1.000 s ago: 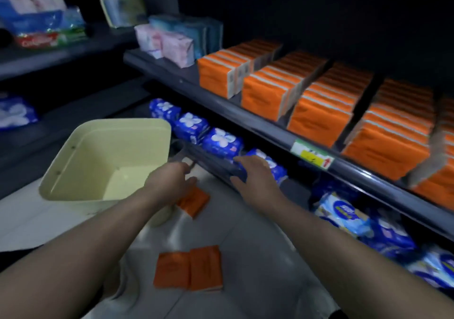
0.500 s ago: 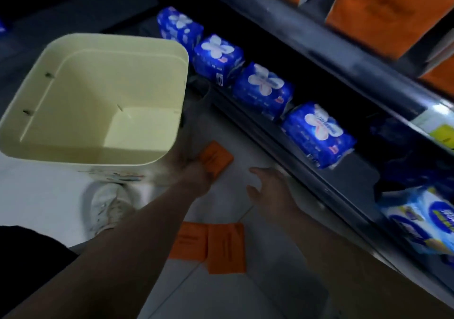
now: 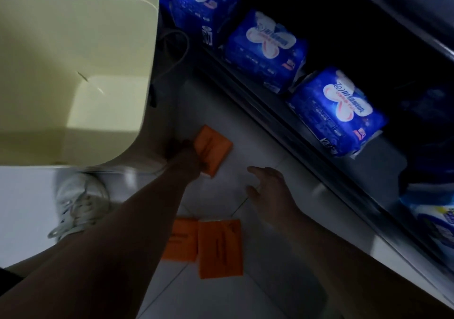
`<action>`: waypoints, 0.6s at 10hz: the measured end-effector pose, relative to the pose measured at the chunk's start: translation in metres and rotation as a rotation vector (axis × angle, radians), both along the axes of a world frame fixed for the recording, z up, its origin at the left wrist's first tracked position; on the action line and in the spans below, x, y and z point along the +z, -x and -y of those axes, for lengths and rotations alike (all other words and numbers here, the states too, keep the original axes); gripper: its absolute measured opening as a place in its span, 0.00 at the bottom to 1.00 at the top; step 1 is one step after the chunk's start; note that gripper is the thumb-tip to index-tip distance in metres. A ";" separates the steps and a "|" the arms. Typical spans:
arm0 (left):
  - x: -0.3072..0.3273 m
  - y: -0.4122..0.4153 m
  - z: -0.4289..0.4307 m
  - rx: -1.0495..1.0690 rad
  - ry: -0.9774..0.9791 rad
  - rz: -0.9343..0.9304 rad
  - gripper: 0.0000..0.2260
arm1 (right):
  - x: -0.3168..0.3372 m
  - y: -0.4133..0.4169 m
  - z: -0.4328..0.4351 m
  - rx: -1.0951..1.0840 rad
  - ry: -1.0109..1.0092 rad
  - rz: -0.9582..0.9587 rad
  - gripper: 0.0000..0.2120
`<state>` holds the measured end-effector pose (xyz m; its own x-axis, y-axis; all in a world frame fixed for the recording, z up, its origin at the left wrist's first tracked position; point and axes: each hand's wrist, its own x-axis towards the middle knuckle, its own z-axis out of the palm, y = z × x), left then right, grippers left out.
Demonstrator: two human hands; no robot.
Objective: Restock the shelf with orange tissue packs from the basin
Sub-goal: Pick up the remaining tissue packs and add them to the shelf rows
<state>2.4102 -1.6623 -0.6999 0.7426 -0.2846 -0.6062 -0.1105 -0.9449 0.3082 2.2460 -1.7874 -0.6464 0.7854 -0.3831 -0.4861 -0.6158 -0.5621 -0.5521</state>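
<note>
The cream basin [image 3: 49, 48] fills the far left, and the part of its inside you can see holds nothing. The bottom shelf [image 3: 344, 195] runs along the right with its row of blue packs [image 3: 265, 48]; the orange rows you are restocking have dropped out of view since a second ago, because you have bent toward the floor [image 3: 270, 282].

Your left hand [image 3: 186, 156] was only reaching then. Now it grips an orange tissue pack [image 3: 213, 146] by its near edge, just beside the basin's near right corner, though the dim light hides how the fingers lie. Your right hand [image 3: 267, 186] has left the shelf rail and hangs low, fingers loosely spread, holding nothing. Two more orange packs [image 3: 218, 247] lie side by side on the floor near you, between your forearms.

So the remaining stock seems to be on the floor: one pack is in hand, and two are likely left to gather before you go back up.
</note>
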 end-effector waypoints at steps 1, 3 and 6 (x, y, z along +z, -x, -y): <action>0.004 0.003 -0.001 -0.095 0.076 -0.003 0.26 | -0.001 0.001 -0.002 0.010 -0.017 0.002 0.23; 0.054 0.033 -0.045 -0.018 0.252 0.093 0.22 | -0.002 0.014 -0.021 0.109 -0.100 0.006 0.27; 0.078 0.081 -0.123 0.034 0.327 0.252 0.20 | -0.012 0.032 -0.060 0.476 0.107 -0.224 0.41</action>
<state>2.3287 -1.5396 -0.6223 0.8685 -0.4050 -0.2858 -0.1914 -0.8059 0.5602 2.2138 -1.7272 -0.6582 0.7659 -0.0668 -0.6395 -0.3754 -0.8539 -0.3605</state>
